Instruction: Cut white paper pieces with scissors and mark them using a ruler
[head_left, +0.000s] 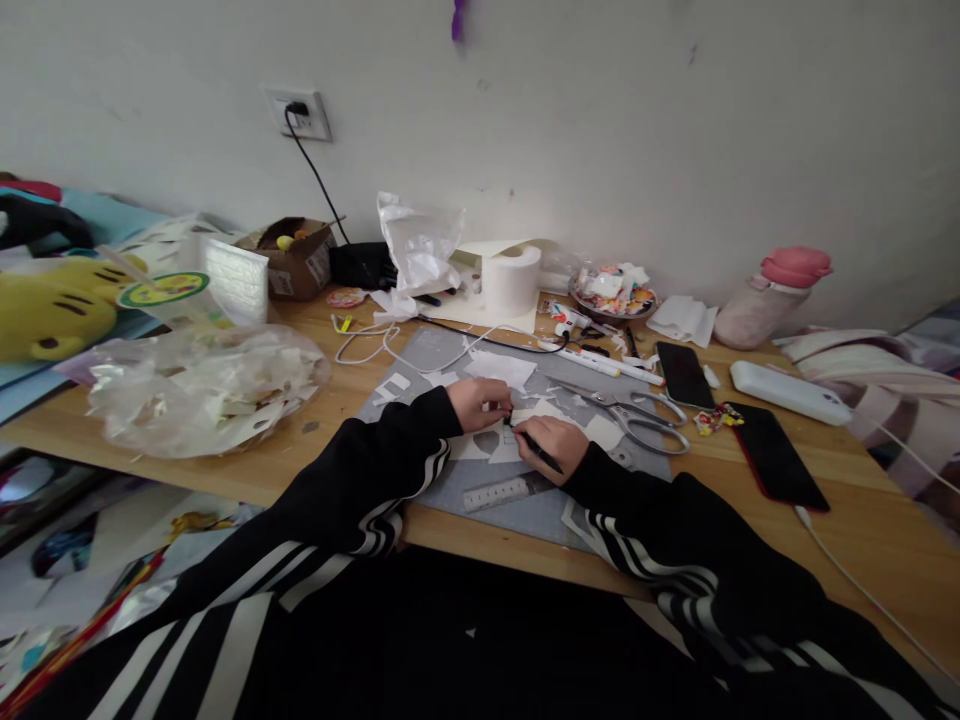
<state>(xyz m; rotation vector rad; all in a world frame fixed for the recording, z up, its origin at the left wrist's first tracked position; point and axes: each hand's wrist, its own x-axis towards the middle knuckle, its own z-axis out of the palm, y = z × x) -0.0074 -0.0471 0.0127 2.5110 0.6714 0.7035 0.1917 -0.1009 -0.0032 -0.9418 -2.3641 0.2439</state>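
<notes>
My right hand is closed round a dark pen above white paper pieces on a grey cutting mat. Close beside it, my left hand has its fingers pinched together near the pen's front end. A small dark thing shows between the two hands, too small to name. Under my hands, a paper piece bears a grey shape. A clear ruler lies just in front of them, and scissors rest to the right.
On the left are a plastic bag of scraps and a lidded cup. A paper roll and a bowl stand behind the mat. Two phones, a white device and a pink-lidded bottle are on the right.
</notes>
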